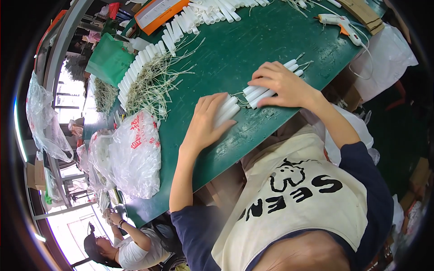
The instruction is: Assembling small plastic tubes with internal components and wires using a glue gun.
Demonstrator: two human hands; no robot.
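Note:
Near the front edge of the green table, two small groups of white tubes lie end to end, with thin pale wires showing between them. My left hand [209,118] is curled round the left group of white tubes [227,111], thumb on the near side and fingers over the far side. Over the right group of white tubes [258,93] my right hand [284,86] arches, its fingers and thumb closed about them. Short wires [306,64] stick out of that group's far right ends. My palms and fingers hide parts of both groups.
Rows of white tubes [144,56] and tangled wires [151,86] lie along the table's [235,49] far left. A hot glue gun [341,26] with a cord rests at the far right. A clear plastic bag [135,156] stands left; another person [140,244] works beyond it.

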